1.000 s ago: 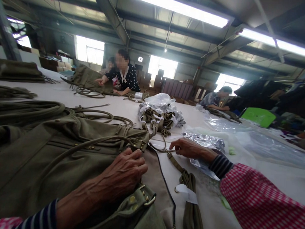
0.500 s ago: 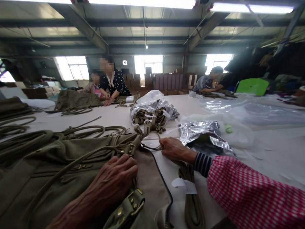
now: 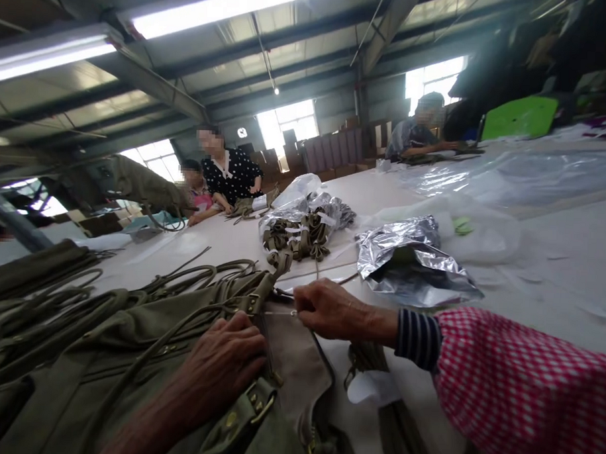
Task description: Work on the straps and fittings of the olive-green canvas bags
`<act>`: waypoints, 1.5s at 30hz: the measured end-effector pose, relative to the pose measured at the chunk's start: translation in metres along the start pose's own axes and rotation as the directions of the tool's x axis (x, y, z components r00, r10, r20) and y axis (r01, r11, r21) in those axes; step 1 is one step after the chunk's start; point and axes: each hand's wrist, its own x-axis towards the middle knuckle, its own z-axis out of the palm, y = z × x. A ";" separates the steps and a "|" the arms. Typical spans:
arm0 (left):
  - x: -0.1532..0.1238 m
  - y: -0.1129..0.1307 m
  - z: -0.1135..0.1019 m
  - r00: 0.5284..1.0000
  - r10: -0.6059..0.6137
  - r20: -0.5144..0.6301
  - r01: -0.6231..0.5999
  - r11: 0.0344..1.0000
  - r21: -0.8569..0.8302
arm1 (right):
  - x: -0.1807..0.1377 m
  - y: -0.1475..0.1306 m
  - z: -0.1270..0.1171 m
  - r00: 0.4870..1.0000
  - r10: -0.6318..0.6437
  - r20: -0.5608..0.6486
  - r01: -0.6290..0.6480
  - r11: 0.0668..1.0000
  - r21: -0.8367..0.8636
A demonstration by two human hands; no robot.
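Note:
An olive canvas bag (image 3: 129, 353) with brass fittings lies before me, its flap (image 3: 290, 379) spread to the right. My left hand (image 3: 224, 350) rests on the bag with fingers curled closed on its edge, beside a buckled strap tab (image 3: 239, 417). Over the flap, my right hand (image 3: 324, 308) is closed in a pinch. A thin pale cord (image 3: 279, 313) runs from the bag's edge to these fingers; its end is hidden in them. Below the right wrist lies a folded olive strap (image 3: 393, 429) with a white paper band (image 3: 371, 388).
A clear bag of bundled straps (image 3: 303, 233) lies ahead, with a silver foil bag (image 3: 416, 264) to its right. Plastic sheeting (image 3: 523, 178) covers the right of the table. Olive cords (image 3: 182, 276) lie at left. Several people work across the table (image 3: 364, 189).
My right hand has moved left and nearer, towards the bag's edge. My left hand stays on the bag. Across the table, a person's olive bag is lifted. The view has tilted.

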 end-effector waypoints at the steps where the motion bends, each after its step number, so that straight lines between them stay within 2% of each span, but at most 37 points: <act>1: 0.001 0.000 -0.001 1.000 -0.006 0.008 0.006 1.000 0.013 | 0.001 -0.003 0.007 1.000 -0.023 0.017 0.024 1.000 -0.021; 4: 0.001 0.001 -0.005 1.000 -0.020 0.023 0.018 0.997 0.081 | -0.001 -0.007 0.027 0.993 -0.043 0.111 0.050 0.997 -0.057; 7: -0.001 0.004 -0.012 0.997 -0.054 0.056 0.046 0.989 0.139 | -0.007 -0.005 0.037 0.984 0.008 0.180 0.008 0.996 -0.091; 9: 0.000 0.011 -0.017 0.994 -0.077 0.071 0.065 0.986 0.153 | -0.009 -0.004 0.039 0.980 0.066 0.185 -0.046 0.993 -0.111; 12: 0.004 0.021 -0.021 0.992 -0.035 0.123 0.014 0.987 0.162 | -0.009 -0.006 0.041 0.976 0.125 0.180 -0.103 0.987 -0.125; 18: 0.005 0.028 -0.019 0.972 0.042 0.232 -0.077 0.987 0.143 | -0.005 -0.002 0.048 0.983 0.091 0.161 -0.073 0.991 -0.112; 22: -0.007 0.027 -0.010 0.972 0.158 0.173 -0.191 0.963 0.192 | -0.009 0.000 0.048 0.988 0.069 0.141 -0.055 0.993 -0.103; 25: -0.017 0.024 -0.001 0.974 0.193 0.119 -0.220 0.935 0.277 | -0.013 -0.001 0.046 0.989 0.040 0.142 -0.027 0.996 -0.091; 28: -0.020 0.020 0.003 0.985 0.157 0.072 -0.171 0.931 0.321 | -0.014 -0.003 0.044 0.988 0.031 0.154 -0.018 0.996 -0.083; 31: -0.011 0.022 0.001 0.997 -0.038 0.066 0.013 0.942 0.337 | -0.015 -0.007 0.040 0.986 0.034 0.164 -0.023 0.997 -0.072; 34: 0.006 0.031 -0.002 0.950 -0.299 0.084 0.249 0.895 0.370 | -0.018 -0.011 0.035 0.984 0.029 0.175 -0.018 0.998 -0.063; 36: 0.018 0.038 -0.001 0.922 -0.381 0.073 0.325 0.861 0.392 | -0.021 -0.013 0.032 0.984 0.019 0.178 -0.007 0.998 -0.068; 38: 0.028 0.043 0.000 0.921 -0.387 0.045 0.334 0.844 0.420 | -0.022 -0.013 0.032 0.985 0.005 0.175 0.009 0.997 -0.080; 41: 0.045 0.041 -0.003 0.966 -0.257 0.009 0.224 0.860 0.458 | -0.022 -0.011 0.037 0.987 0.000 0.161 0.013 0.997 -0.075; 43: 0.057 0.032 -0.008 0.983 -0.182 -0.003 0.167 0.894 0.415 | -0.021 -0.010 0.041 0.988 0.014 0.154 -0.005 0.998 -0.058; 45: 0.068 0.020 -0.015 0.979 -0.203 -0.014 0.195 0.921 0.337 | -0.021 -0.008 0.043 0.988 0.033 0.152 -0.026 0.998 -0.049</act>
